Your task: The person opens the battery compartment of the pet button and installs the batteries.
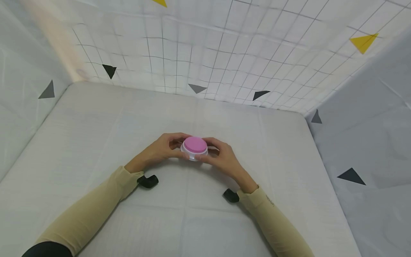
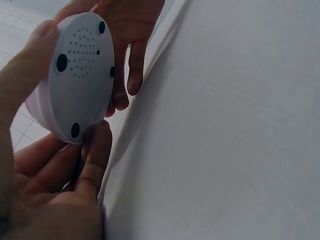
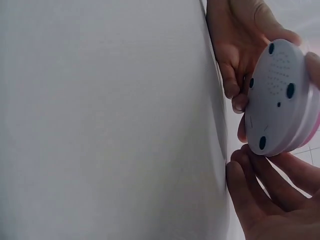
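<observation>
A round buzzer button with a pink domed top and a white base is held between both hands, near the middle of the table in the head view. My left hand grips its left side, thumb at the near edge and fingers behind. On the other side my right hand holds it the same way, thumb in front. Tilted up off the cloth, the base shows its white underside in the left wrist view, with small speaker holes and several dark round feet. The pink top is mostly hidden in both wrist views.
White cloth covers the table. A white grid-lined sheet rises at the back, and plain sheets stand left and right, with black, grey and yellow triangle marks. Black wrist-camera mounts stick out from the beige sleeves.
</observation>
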